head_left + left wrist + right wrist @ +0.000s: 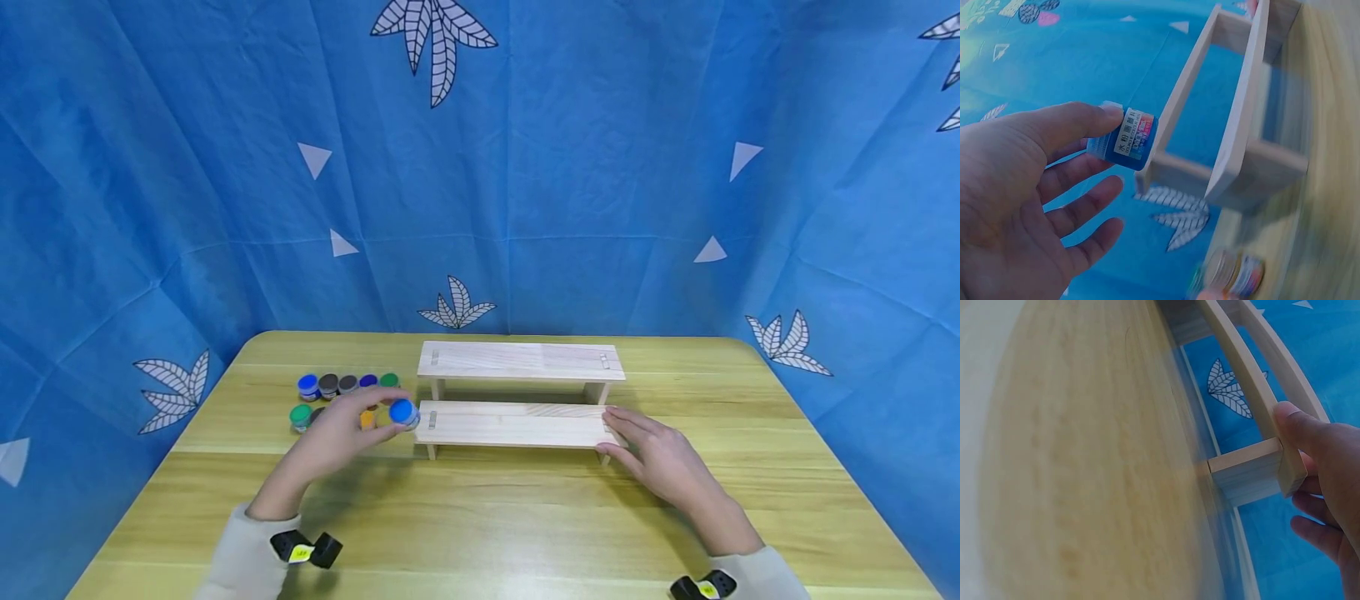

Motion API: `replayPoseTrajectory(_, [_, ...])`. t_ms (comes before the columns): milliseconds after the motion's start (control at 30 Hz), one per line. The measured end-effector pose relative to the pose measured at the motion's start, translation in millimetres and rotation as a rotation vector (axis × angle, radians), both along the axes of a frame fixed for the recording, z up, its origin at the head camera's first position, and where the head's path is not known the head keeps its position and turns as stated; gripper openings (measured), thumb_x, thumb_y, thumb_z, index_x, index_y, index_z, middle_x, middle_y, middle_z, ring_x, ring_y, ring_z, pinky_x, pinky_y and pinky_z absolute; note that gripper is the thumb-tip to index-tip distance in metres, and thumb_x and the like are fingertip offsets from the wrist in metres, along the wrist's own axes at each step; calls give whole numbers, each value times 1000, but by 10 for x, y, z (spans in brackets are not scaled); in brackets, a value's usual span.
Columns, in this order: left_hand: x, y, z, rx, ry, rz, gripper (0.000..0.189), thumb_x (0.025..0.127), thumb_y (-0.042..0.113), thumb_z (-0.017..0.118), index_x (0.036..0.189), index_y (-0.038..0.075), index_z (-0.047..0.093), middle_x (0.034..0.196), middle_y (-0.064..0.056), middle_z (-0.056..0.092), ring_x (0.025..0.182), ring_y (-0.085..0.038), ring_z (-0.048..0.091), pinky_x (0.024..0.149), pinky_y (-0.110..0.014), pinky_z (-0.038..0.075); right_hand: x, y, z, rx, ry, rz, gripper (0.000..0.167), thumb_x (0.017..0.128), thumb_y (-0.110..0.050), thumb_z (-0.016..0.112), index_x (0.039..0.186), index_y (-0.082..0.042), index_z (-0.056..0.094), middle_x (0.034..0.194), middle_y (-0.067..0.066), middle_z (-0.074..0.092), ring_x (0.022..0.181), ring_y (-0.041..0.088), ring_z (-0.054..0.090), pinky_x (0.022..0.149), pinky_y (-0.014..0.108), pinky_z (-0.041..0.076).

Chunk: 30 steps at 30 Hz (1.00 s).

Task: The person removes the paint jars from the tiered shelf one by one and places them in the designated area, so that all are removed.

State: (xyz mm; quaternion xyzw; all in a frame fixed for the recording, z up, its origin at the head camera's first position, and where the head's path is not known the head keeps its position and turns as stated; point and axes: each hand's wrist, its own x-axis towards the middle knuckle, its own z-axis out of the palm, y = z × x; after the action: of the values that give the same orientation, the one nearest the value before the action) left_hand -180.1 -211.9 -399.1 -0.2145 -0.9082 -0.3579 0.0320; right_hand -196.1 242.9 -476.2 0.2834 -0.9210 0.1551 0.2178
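Observation:
My left hand [347,429] pinches a small blue-lidded paint jar [403,412] between thumb and fingers, just off the left end of the front wooden shelf [510,423]. In the left wrist view, the jar [1134,139] shows a printed label, and the other fingers spread loosely below it. My right hand [660,454] grips the right end of that front shelf. The right wrist view has the thumb [1291,419] on the board's edge and the fingers around its end. Behind it stands a matching, higher wooden shelf [517,360].
Several paint jars stand in two rows on the left of the table, among them a blue-lidded one [308,386] and a green-lidded one [300,417]. My left hand hides part of the nearer row. A blue patterned cloth [570,167] hangs behind the wooden table [510,517].

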Motion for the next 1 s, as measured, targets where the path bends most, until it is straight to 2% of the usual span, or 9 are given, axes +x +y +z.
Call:
replayPoseTrajectory(133, [-6, -194, 13, -22, 10, 27, 42, 89, 25, 74, 129, 19, 63, 126, -1, 63, 116, -27, 57, 91, -52, 50, 2, 1, 2, -1, 9, 3, 50, 86, -36, 74, 123, -3, 68, 125, 11, 65, 106, 33, 65, 84, 49, 54])
replayPoseTrajectory(233, [-15, -357, 18, -31, -8, 45, 40, 91, 22, 72, 130, 17, 63, 120, -2, 63, 102, -24, 59, 79, -42, 53, 5, 0, 6, -5, 12, 3, 50, 85, -36, 75, 123, -4, 68, 125, 11, 65, 105, 32, 65, 84, 49, 54])
replayPoseTrajectory(367, [-2, -586, 20, -53, -38, 97, 39, 92, 24, 70, 130, 15, 62, 117, -5, 63, 95, -25, 59, 71, -34, 51, 4, -6, 8, -8, 6, 5, 51, 85, -36, 75, 124, -4, 68, 125, 11, 65, 105, 32, 66, 84, 49, 54])
replayPoseTrajectory(533, [4, -862, 0, -87, -62, 171, 43, 94, 33, 67, 132, 14, 61, 125, -13, 61, 108, -36, 58, 82, -47, 52, 3, -5, 13, -5, 8, 2, 50, 85, -35, 75, 123, -4, 68, 125, 11, 65, 105, 33, 66, 84, 49, 54])
replayPoseTrajectory(667, [1, -1076, -33, -95, -61, 189, 47, 96, 34, 64, 134, 9, 58, 134, -19, 56, 114, -39, 56, 90, -56, 47, 6, -2, 16, -8, 9, 1, 50, 85, -35, 75, 123, -4, 68, 125, 10, 65, 105, 33, 66, 84, 49, 54])
replayPoseTrajectory(767, [11, -1222, -39, -103, -68, 203, 48, 98, 31, 62, 137, 4, 54, 133, -22, 56, 113, -41, 56, 90, -56, 48, 9, -4, 19, -11, 8, 5, 50, 85, -35, 75, 123, -4, 68, 125, 11, 65, 105, 33, 66, 84, 49, 54])
replayPoseTrajectory(900, [10, -1388, -59, -99, -77, 209, 47, 99, 24, 60, 138, 0, 51, 130, -25, 56, 109, -41, 59, 86, -50, 52, 12, 0, 17, -14, 13, 9, 50, 84, -34, 76, 124, -4, 68, 125, 11, 65, 105, 33, 66, 84, 49, 54])
replayPoseTrajectory(1000, [-8, -1489, -105, -100, -84, 215, 45, 99, 19, 60, 138, -1, 51, 131, -26, 55, 109, -43, 59, 85, -50, 53, 10, 4, 11, -15, 18, 10, 50, 84, -34, 76, 123, -4, 68, 125, 11, 65, 105, 33, 66, 84, 49, 54])
